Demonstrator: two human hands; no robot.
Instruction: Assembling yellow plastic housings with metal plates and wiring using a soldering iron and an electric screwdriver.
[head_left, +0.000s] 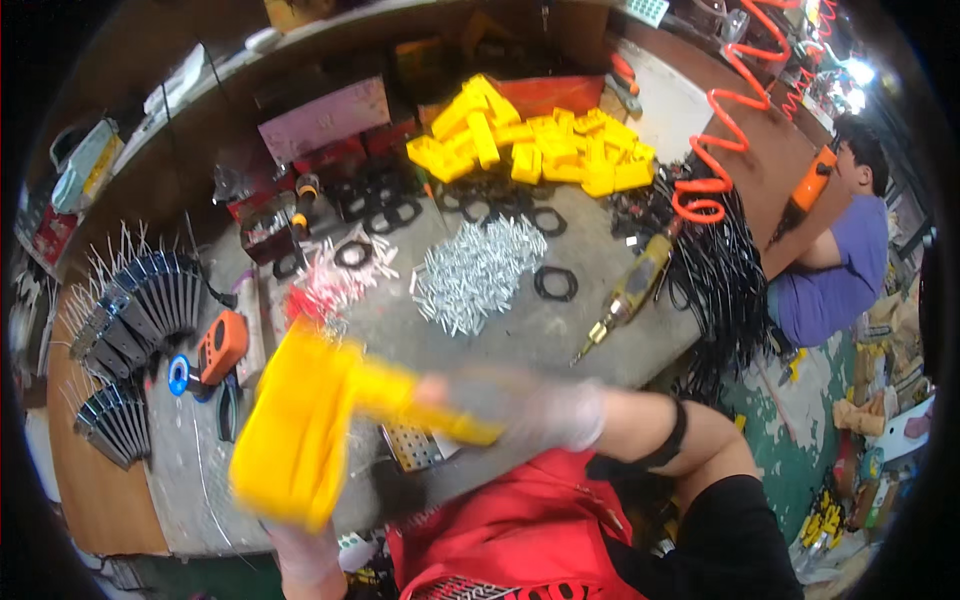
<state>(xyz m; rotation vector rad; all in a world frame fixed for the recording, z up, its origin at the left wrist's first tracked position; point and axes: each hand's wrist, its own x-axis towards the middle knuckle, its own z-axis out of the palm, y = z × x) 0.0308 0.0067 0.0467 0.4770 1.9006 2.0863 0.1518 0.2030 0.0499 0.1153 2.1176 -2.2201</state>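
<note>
**A:** Where is the yellow plastic part (300,430) sitting, and which hand is on it?

**B:** It is hanging in the air low over the near edge of the bench (560,330), left of centre in the head view, heavily motion-blurred. Its broad blocky end is pointing down and to the left; a narrower arm is running up and to the right, so the long axis is lying almost level, tilting slightly.

**A:** And the right hand?

**B:** The right hand (545,412), in a thin pale glove, is reaching across from the right. Its grip is wrapping closed around the narrow arm of the part, at the right end. The part is lying to the left of that grip.

**A:** The left hand?

**B:** The left hand (300,550) is coming up from below, touching the underside of the blocky end. The blur and the part are hiding its fingers, so I cannot tell whether that grip is spread or pressed together.

**A:** What is lying nearby?

**B:** A heap of small silver metal pieces (478,270) is lying farther back on the bench, well apart, with a pile of yellow plastic housings (535,140) beyond it.
</note>
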